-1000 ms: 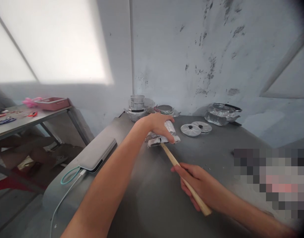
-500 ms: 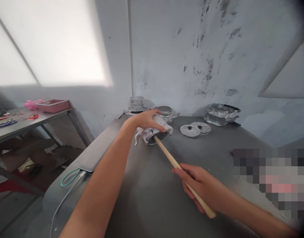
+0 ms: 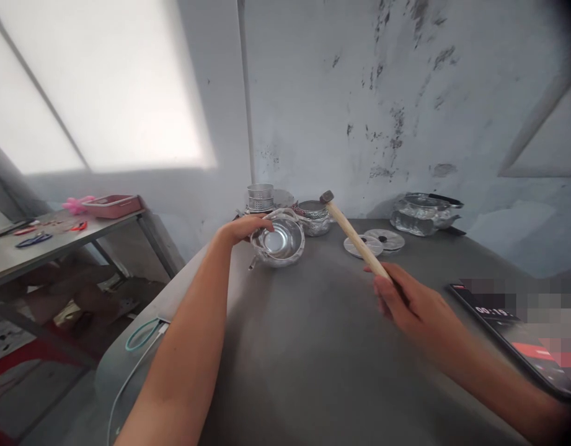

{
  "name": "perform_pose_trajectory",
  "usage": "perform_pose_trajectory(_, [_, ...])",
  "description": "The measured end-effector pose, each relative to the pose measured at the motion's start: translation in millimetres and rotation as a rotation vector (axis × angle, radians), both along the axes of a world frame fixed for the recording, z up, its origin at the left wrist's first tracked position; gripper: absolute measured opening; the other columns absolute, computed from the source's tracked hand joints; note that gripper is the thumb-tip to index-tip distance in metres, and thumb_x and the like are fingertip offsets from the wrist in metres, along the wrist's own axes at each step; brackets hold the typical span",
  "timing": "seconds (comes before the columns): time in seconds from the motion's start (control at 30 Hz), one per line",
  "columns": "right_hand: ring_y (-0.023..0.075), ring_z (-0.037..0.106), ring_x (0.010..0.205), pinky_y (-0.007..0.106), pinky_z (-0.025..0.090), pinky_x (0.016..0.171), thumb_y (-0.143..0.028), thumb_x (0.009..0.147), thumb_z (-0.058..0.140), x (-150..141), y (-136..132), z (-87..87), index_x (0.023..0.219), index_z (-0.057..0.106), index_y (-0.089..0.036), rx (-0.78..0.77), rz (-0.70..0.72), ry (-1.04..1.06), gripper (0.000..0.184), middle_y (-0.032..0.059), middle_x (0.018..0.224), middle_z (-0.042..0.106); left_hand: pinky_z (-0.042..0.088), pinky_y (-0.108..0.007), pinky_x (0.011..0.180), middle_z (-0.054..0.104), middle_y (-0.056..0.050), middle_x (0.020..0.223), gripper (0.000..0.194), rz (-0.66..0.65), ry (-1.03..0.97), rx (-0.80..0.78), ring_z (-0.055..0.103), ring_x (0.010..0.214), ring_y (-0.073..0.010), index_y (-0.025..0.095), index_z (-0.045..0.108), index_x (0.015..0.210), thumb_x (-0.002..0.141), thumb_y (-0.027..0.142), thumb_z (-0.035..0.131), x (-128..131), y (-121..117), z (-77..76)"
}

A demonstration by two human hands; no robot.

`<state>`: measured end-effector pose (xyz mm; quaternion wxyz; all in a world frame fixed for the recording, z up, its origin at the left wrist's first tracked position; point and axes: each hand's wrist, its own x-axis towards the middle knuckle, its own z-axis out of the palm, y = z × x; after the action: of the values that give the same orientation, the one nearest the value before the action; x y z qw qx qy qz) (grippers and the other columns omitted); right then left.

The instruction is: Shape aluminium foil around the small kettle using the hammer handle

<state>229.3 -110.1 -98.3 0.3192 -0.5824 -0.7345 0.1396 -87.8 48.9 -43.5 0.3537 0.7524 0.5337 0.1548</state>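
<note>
My left hand [image 3: 245,229] grips the rim of a shiny metal pot [image 3: 292,244] wrapped in clear or silvery film. The pot is tilted so its round mouth and bright inside face me; a small spout-like piece sticks out at its lower left. In my right hand [image 3: 406,294], fingers wrapped round the wooden handle, is a hammer [image 3: 353,235]. Its dark metal head is raised, to the right of the pot and apart from it. Two round lids with black knobs [image 3: 382,240] lie flat beyond my right hand, one overlapping the other.
Behind the pot stand stacked perforated strainers [image 3: 260,197] and another wrapped pot [image 3: 315,217]. A wrapped kettle [image 3: 422,214] sits at the back right. A phone [image 3: 513,337] lies at right; a white cable [image 3: 136,365] runs at left. A side table holds a pink basket [image 3: 113,206].
The hammer has come out of the pot's mouth and is lifted to the right, its head now showing. The pot has turned to show its inside. My left hand has shifted left on the rim.
</note>
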Motion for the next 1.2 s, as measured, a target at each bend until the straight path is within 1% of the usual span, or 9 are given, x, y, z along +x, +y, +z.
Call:
perform_pose_trajectory(0.13, [0.0131,0.042,0.052,0.025,0.031,0.048,-0.052,0.092,0.034,0.2,-2.6,0.7,0.104,0.053,-0.024,-0.018,-0.071,0.119,0.036,-0.0029,0.059,0.044,0.054,-0.030,0.065,0.064,-0.005,0.088,0.024,0.053,-0.244,-0.192,0.063,0.085,-0.0243,0.021,0.058,0.091,0.074,0.038,0.056,9.6,-1.6,-10.4])
perform_pose_trajectory(0.23, [0.0112,0.038,0.050,0.024,0.028,0.046,-0.055,0.091,0.036,0.5,-2.9,-0.8,0.084,0.051,-0.023,-0.078,-0.052,0.199,0.036,-0.0035,0.058,0.039,0.054,-0.032,0.058,0.059,-0.004,0.073,0.018,0.058,-0.239,-0.218,0.063,0.076,-0.0247,0.022,0.057,0.081,0.072,0.038,0.059,16.4,-2.4,-14.3])
perform_pose_trajectory(0.43, [0.0094,0.025,0.051,0.024,0.020,0.045,-0.057,0.085,0.045,-3.7,-3.6,-3.1,0.061,0.026,-0.021,-0.133,-0.071,0.109,0.047,-0.0043,0.057,0.025,0.053,-0.029,0.052,0.052,-0.002,0.064,0.015,0.073,-0.275,-0.257,0.060,0.066,-0.0215,0.023,0.054,0.075,0.071,0.036,0.059,23.0,-5.7,-11.3])
perform_pose_trajectory(0.57, [0.0094,0.024,0.052,0.023,0.021,0.046,-0.060,0.081,0.049,-9.7,-10.9,0.1,0.061,0.023,-0.021,-0.185,-0.080,0.118,0.051,-0.0045,0.057,0.024,0.049,-0.026,0.049,0.047,0.000,0.057,0.015,0.035,-0.381,-0.376,0.055,0.057,-0.0173,0.022,0.051,0.067,0.070,0.031,0.063,33.4,-9.6,-8.3])
perform_pose_trajectory(0.67, [0.0093,0.025,0.052,0.023,0.022,0.046,-0.062,0.079,0.051,-12.0,-15.1,2.0,0.061,0.023,-0.021,-0.188,-0.090,0.120,0.053,-0.0047,0.056,0.025,0.048,-0.026,0.048,0.048,0.000,0.054,0.016,-0.034,-0.349,-0.428,0.055,0.056,-0.0175,0.020,0.053,0.063,0.070,0.029,0.064,47.5,-14.0,-4.7])
perform_pose_trajectory(0.83, [0.0090,0.024,0.053,0.023,0.021,0.046,-0.063,0.075,0.055,-10.9,-14.5,-2.2,0.060,0.024,-0.021,-0.147,-0.087,0.125,0.054,-0.0047,0.056,0.026,0.050,-0.027,0.050,0.059,-0.001,0.064,0.011,-0.147,-0.304,-0.464,0.061,0.065,-0.0197,0.020,0.060,0.069,0.072,0.030,0.064,70.7,-28.5,7.1])
perform_pose_trajectory(1.03, [0.0087,0.024,0.052,0.023,0.019,0.046,-0.059,0.073,0.059,-10.4,-13.2,-6.2,0.058,0.025,-0.021,-0.136,-0.093,0.081,0.053,-0.0045,0.054,0.027,0.053,-0.030,0.062,0.064,-0.002,0.075,0.016,-0.242,-0.117,-0.358,0.063,0.084,-0.0253,0.022,0.063,0.075,0.077,0.038,0.058,83.6,-41.6,16.7])
perform_pose_trajectory(1.13, [0.0090,0.023,0.053,0.024,0.019,0.047,-0.058,0.075,0.058,-10.3,-14.6,-3.6,0.058,0.024,-0.021,-0.138,-0.071,0.070,0.053,-0.0043,0.054,0.026,0.052,-0.031,0.071,0.065,-0.002,0.100,0.027,-0.304,-0.009,-0.229,0.060,0.099,-0.0277,0.026,0.065,0.095,0.078,0.044,0.056,81.8,-40.5,20.9])
perform_pose_trajectory(1.2, [0.0093,0.022,0.053,0.024,0.018,0.047,-0.059,0.076,0.056,-9.6,-16.3,-0.3,0.059,0.023,-0.021,-0.154,-0.060,0.086,0.054,-0.0041,0.056,0.024,0.050,-0.032,0.080,0.057,-0.001,0.123,0.045,-0.310,0.092,-0.076,0.053,0.111,-0.0291,0.029,0.059,0.117,0.076,0.049,0.057,76.6,-38.4,25.7])
